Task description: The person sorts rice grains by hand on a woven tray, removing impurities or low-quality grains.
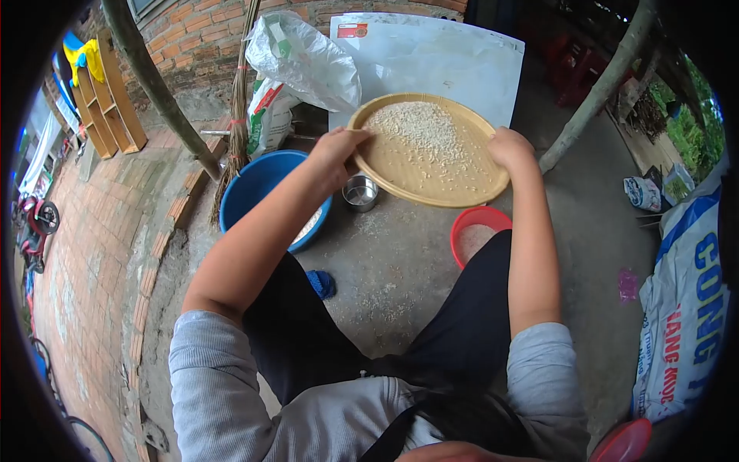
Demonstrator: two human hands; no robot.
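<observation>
A round woven winnowing basket is held out in front of me above the floor. Pale grains lie in it, heaped toward the far side, with a scatter of them across the near part. My left hand is closed around its left rim. On the opposite rim, my right hand is closed too. Below it on the left stands a blue basin with some pale grain inside, partly covered by my left forearm. A metal pot and a red basin holding pale contents stand under the basket.
Behind the basket a white board leans against the brick wall. Plastic sacks, a broom and a wooden pole stand at the back left. Another pole slants at the right, near a large printed sack. Grains are scattered over the floor.
</observation>
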